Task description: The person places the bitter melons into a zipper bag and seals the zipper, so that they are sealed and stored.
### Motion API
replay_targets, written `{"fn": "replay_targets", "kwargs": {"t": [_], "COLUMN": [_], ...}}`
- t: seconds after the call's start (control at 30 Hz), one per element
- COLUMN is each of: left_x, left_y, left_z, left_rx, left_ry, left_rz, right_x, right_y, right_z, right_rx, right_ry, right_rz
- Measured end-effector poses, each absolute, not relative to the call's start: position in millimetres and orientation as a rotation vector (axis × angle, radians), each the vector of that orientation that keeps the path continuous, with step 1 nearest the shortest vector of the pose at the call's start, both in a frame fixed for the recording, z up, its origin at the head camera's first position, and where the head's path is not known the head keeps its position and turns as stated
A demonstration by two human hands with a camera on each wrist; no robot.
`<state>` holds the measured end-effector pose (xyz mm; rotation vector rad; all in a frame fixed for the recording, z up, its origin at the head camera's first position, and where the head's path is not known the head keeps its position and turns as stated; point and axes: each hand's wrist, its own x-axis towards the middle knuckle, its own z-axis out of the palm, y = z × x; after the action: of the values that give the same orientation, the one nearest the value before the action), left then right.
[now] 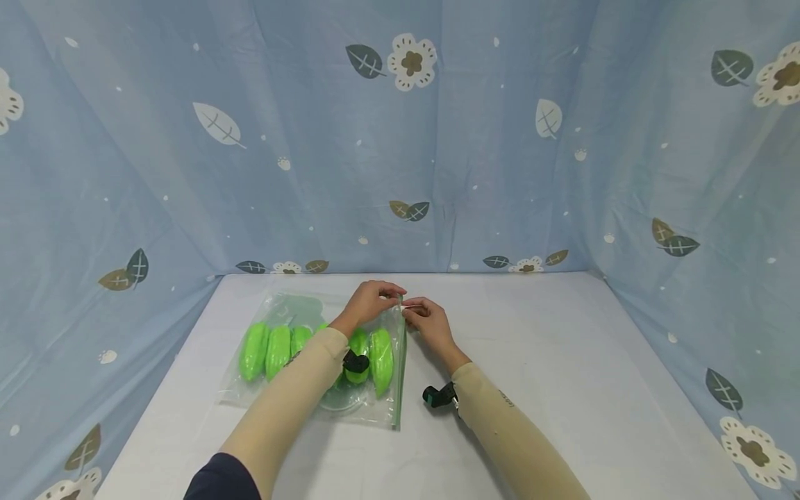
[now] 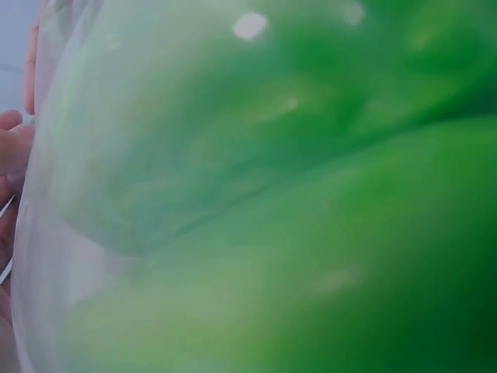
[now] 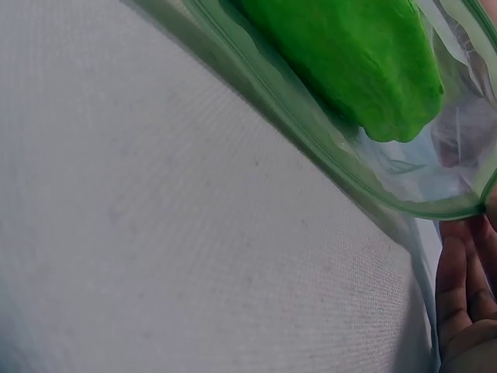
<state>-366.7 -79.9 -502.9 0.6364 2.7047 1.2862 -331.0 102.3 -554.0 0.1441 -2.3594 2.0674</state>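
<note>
A clear zip bag (image 1: 381, 413) with a green zip edge lies flat on the white table, its zip side toward the right. Inside is a row of several glossy, bright green, elongated fruit-like pieces (image 1: 253, 353). One green piece (image 3: 349, 62) shows a lumpy, rounded end just inside the mouth in the right wrist view. At the far corner of the zip edge, my left hand (image 1: 370, 303) pinches the bag from the left. My right hand (image 1: 432, 323) pinches the same corner from the right, the fingertips of both hands close together. My left forearm hides some of the green pieces.
The white table (image 1: 531, 389) extends to the right of the bag. A blue patterned curtain (image 1: 325, 180) hangs behind and along both sides. Black wrist cameras (image 1: 439, 396) sit on both wrists, the left one above the bag.
</note>
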Motion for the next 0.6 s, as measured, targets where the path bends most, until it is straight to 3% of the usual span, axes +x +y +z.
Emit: {"fn": "replay_targets", "kwargs": {"t": [0.6], "left_x": [-367.8], "left_y": [-81.1], "left_z": [-503.6], "left_rx": [0.638], "left_ry": [2.702], "left_rz": [1.308], "right_x": [-331.5], "right_y": [101.9], "right_z": [-554.2], "right_rx": [0.136], "right_ry": [-2.376], "right_rz": [2.077]}}
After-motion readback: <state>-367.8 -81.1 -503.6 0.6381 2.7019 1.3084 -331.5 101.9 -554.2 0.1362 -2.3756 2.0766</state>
